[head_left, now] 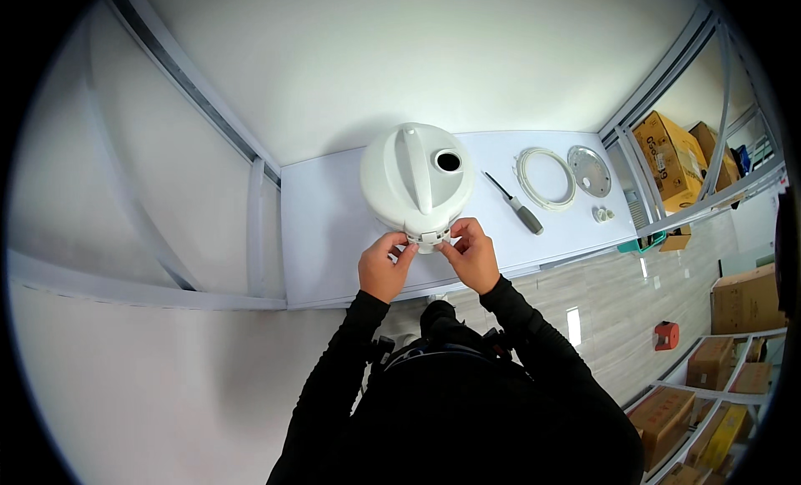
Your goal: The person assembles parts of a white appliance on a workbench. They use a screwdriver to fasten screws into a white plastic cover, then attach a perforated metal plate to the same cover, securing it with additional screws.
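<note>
A rounded white plastic housing [384, 172] stands on the white tabletop, with a raised handle bar across its top and a dark round opening on the right of it. At its near edge sits a small white latch piece [430, 238]. My left hand [384, 266] pinches the left end of that latch piece between thumb and fingers. On the opposite end, my right hand [474, 258] grips in the same way, thumb below and index finger above. Fingertips partly cover the piece, so its underside is hidden.
Right of the housing lie a grey-handled screwdriver [526, 215], a coil of white tubing [524, 172], a round metal plate [590, 173] and small white fittings [602, 214]. Metal frame posts [257, 226] flank the table [325, 276]. Cardboard boxes [667, 161] and a red object [667, 335] are farther right.
</note>
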`<state>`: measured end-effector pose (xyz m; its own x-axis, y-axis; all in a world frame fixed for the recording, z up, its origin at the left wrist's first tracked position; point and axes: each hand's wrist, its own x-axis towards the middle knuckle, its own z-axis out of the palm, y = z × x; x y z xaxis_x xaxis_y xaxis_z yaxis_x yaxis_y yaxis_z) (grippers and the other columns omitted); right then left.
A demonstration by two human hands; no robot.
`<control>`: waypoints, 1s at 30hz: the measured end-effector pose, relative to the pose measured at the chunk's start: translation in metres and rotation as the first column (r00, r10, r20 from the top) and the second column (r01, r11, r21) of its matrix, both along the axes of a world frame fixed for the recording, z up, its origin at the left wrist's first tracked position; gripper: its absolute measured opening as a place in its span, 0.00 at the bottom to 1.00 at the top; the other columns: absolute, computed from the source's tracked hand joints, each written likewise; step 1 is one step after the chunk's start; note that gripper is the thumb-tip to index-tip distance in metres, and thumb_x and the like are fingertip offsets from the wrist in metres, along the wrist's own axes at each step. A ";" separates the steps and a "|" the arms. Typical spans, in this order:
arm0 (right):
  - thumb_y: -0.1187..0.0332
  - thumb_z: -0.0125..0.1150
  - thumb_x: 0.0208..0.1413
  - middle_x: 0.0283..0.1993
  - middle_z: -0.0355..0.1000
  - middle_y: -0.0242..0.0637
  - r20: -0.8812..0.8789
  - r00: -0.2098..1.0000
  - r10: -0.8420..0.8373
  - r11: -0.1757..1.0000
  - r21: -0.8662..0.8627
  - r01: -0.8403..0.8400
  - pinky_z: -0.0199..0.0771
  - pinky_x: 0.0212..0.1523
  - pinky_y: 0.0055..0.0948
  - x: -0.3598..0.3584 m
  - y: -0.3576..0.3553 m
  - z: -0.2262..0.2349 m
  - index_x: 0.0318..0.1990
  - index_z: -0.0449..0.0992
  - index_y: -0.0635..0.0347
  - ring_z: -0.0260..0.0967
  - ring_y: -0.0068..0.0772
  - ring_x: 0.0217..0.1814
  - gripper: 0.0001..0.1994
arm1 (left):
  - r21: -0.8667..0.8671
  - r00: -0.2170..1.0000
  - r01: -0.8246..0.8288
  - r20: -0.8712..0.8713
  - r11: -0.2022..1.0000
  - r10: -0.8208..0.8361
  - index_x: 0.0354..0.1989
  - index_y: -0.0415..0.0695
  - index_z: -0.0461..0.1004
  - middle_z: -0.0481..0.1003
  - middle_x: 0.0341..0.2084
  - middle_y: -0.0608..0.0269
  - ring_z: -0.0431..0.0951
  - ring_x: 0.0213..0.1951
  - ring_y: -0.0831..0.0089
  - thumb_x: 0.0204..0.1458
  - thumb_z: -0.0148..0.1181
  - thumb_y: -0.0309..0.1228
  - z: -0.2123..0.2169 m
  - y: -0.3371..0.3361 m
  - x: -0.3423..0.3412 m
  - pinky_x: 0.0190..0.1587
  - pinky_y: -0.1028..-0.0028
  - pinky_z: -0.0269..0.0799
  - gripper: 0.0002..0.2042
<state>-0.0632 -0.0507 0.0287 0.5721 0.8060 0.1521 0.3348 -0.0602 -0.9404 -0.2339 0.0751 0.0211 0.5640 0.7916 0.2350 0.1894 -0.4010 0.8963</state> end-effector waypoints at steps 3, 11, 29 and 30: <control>0.77 0.76 0.59 0.42 0.81 0.36 -0.002 1.000 0.025 1.000 0.000 -0.025 0.73 0.28 0.20 0.001 0.001 0.002 0.50 0.68 0.61 0.74 0.17 0.27 0.20 | 0.010 1.000 -0.015 0.012 1.000 0.015 0.44 0.38 0.83 0.86 0.32 0.63 0.80 0.28 0.79 0.58 0.75 0.29 0.001 0.000 0.000 0.32 0.76 0.74 0.10; 0.68 0.78 0.60 0.41 0.76 0.35 0.048 0.999 -0.013 0.999 0.052 0.011 0.74 0.28 0.22 -0.010 0.001 0.007 0.51 0.69 0.64 0.76 0.20 0.28 0.22 | 0.039 0.998 -0.060 0.022 0.997 0.059 0.44 0.38 0.83 0.86 0.32 0.63 0.81 0.28 0.78 0.58 0.75 0.29 0.000 0.001 0.000 0.31 0.75 0.74 0.10; 0.63 0.81 0.58 0.29 0.73 0.30 0.193 0.980 -0.056 0.998 0.025 0.052 0.69 0.27 0.25 -0.003 0.005 0.015 0.40 0.73 0.60 0.68 0.21 0.25 0.18 | 0.577 0.985 -0.171 0.107 0.799 0.133 0.56 0.47 0.80 0.74 0.64 0.53 0.69 0.66 0.44 0.47 0.79 0.34 0.035 -0.006 0.005 0.65 0.48 0.67 0.26; 0.62 0.81 0.57 0.31 0.73 0.32 0.221 0.973 -0.070 0.998 0.018 0.068 0.71 0.28 0.27 -0.004 0.004 0.017 0.39 0.73 0.59 0.70 0.24 0.25 0.18 | 0.612 0.991 -0.135 0.066 0.779 0.120 0.58 0.46 0.80 0.73 0.66 0.51 0.68 0.69 0.43 0.47 0.79 0.35 0.041 -0.004 0.007 0.68 0.47 0.65 0.28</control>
<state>-0.0669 -0.0465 0.0455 0.5772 0.7636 0.2894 0.5302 -0.0810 -0.8440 -0.2269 0.0709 0.0620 0.4572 0.5396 0.7070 0.2614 -0.8413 0.4731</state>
